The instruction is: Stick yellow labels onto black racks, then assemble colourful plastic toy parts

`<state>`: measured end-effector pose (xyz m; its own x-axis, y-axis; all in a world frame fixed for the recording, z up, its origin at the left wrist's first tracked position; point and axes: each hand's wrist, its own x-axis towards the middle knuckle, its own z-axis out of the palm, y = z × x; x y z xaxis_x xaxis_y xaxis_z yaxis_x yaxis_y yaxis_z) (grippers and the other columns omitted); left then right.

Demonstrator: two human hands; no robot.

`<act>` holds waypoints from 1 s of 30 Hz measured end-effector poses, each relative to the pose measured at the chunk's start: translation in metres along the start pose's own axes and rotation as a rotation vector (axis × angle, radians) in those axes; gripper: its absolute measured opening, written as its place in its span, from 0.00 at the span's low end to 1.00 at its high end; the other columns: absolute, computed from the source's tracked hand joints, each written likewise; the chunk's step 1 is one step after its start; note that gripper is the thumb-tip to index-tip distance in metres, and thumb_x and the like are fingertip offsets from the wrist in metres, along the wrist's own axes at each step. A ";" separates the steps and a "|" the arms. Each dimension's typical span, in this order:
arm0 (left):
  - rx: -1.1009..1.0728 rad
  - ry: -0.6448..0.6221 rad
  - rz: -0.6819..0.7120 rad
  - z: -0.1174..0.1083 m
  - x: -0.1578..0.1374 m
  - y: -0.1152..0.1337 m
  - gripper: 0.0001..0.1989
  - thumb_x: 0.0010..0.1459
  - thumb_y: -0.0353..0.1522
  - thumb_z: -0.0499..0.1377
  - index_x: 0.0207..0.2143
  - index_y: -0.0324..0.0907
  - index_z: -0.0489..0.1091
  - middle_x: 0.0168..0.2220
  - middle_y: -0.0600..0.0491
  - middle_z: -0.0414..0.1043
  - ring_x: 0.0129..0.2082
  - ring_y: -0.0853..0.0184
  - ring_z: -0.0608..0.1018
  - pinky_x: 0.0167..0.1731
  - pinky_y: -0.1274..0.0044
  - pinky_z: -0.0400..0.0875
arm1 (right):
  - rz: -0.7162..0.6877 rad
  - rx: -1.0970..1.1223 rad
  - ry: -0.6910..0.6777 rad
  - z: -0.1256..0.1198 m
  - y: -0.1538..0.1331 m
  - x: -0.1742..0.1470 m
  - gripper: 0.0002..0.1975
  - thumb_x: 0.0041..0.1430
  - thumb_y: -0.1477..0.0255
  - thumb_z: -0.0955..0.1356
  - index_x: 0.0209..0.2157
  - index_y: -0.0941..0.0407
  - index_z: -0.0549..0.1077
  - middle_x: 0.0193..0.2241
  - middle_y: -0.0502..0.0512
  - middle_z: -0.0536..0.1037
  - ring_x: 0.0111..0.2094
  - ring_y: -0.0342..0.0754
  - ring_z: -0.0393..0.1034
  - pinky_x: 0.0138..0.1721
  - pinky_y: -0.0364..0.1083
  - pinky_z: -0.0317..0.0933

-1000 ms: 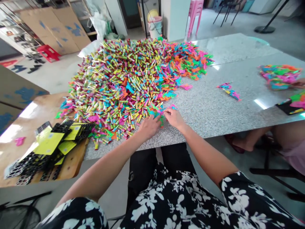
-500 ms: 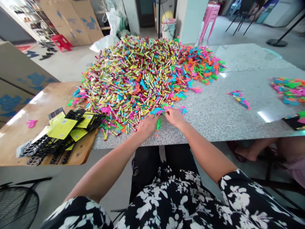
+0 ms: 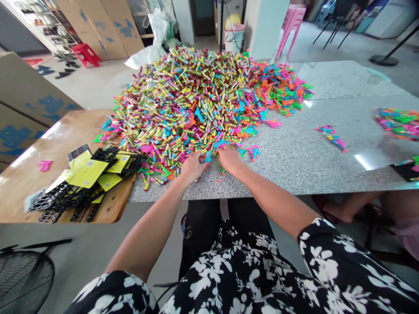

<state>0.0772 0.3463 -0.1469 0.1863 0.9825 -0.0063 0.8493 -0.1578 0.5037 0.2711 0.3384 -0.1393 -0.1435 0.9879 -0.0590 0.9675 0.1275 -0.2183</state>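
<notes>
In the head view a large pile of small striped tubes with red ends [image 3: 170,100] covers the middle of the table. Small toy plastic guns [image 3: 278,87] in pink, orange, green and blue are heaped at its right side. At the pile's front edge, my left hand [image 3: 192,167] is closed on a blue toy gun [image 3: 206,158] between thumb and fingers. My right hand [image 3: 230,160] is just to its right, its fingers curled down; what they hold is hidden. A green toy gun [image 3: 220,167] lies by those fingertips, and a pink one [image 3: 253,151] lies further right.
Black plastic frames with yellow cards [image 3: 88,172] lie stacked on the wooden board [image 3: 19,183] at left. A small colourful cluster [image 3: 332,137] and a bagged bunch [image 3: 397,123] lie on the right of the grey tabletop [image 3: 294,161]. Another person's leg [image 3: 363,203] shows at right.
My hands have moved slightly apart and left hand now has a blue toy gun in its fingers. My right hand has shifted a little left. The view has tilted slightly.
</notes>
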 end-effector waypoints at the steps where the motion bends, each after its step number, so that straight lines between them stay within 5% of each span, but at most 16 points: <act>1: -0.054 0.021 0.008 -0.002 -0.002 -0.004 0.15 0.63 0.39 0.67 0.50 0.43 0.78 0.51 0.45 0.80 0.48 0.56 0.81 0.50 0.70 0.73 | -0.030 -0.012 -0.005 0.000 -0.002 0.002 0.22 0.75 0.73 0.57 0.61 0.56 0.74 0.60 0.69 0.74 0.51 0.60 0.77 0.51 0.57 0.71; 6: -0.227 0.122 -0.010 -0.015 -0.012 -0.021 0.13 0.70 0.41 0.58 0.44 0.42 0.77 0.37 0.50 0.80 0.36 0.61 0.80 0.40 0.73 0.72 | -0.093 -0.053 -0.002 0.003 -0.009 0.011 0.21 0.75 0.73 0.57 0.64 0.54 0.70 0.60 0.68 0.73 0.50 0.59 0.77 0.49 0.55 0.72; 12: -0.442 -0.093 -0.083 -0.024 -0.024 -0.026 0.23 0.65 0.42 0.59 0.57 0.40 0.76 0.26 0.56 0.75 0.26 0.64 0.76 0.30 0.75 0.70 | -0.094 -0.025 0.015 0.014 -0.019 0.016 0.25 0.77 0.70 0.56 0.71 0.52 0.61 0.64 0.70 0.70 0.47 0.59 0.77 0.46 0.55 0.71; 15: -0.414 -0.082 -0.080 -0.023 -0.027 -0.026 0.22 0.63 0.42 0.60 0.53 0.40 0.80 0.29 0.54 0.78 0.29 0.63 0.78 0.34 0.74 0.71 | -0.167 -0.010 -0.003 0.019 -0.024 0.020 0.26 0.78 0.69 0.54 0.73 0.49 0.60 0.64 0.67 0.71 0.50 0.59 0.76 0.47 0.54 0.69; 20: -0.374 -0.053 -0.043 -0.023 -0.027 -0.031 0.21 0.63 0.47 0.60 0.44 0.41 0.83 0.39 0.53 0.83 0.41 0.60 0.81 0.44 0.73 0.72 | -0.284 -0.015 -0.009 0.020 -0.025 0.028 0.23 0.78 0.69 0.55 0.63 0.53 0.73 0.60 0.64 0.76 0.53 0.58 0.74 0.48 0.51 0.68; 26: -0.337 -0.023 -0.066 -0.027 -0.029 -0.035 0.21 0.62 0.48 0.61 0.43 0.42 0.84 0.38 0.54 0.84 0.41 0.59 0.82 0.42 0.74 0.73 | -0.172 0.059 -0.001 0.018 -0.029 0.021 0.21 0.78 0.62 0.57 0.54 0.55 0.78 0.55 0.63 0.80 0.54 0.58 0.76 0.52 0.51 0.68; 30: -0.298 -0.039 -0.077 -0.032 -0.033 -0.035 0.16 0.60 0.43 0.63 0.41 0.43 0.84 0.38 0.54 0.85 0.39 0.60 0.81 0.42 0.74 0.73 | -0.112 0.069 -0.078 0.015 -0.043 0.011 0.23 0.75 0.54 0.64 0.57 0.56 0.75 0.54 0.66 0.82 0.53 0.61 0.78 0.51 0.53 0.71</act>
<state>0.0255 0.3221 -0.1370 0.1509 0.9849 -0.0843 0.6807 -0.0417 0.7314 0.2252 0.3426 -0.1452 -0.2679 0.9576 -0.1060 0.9285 0.2273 -0.2938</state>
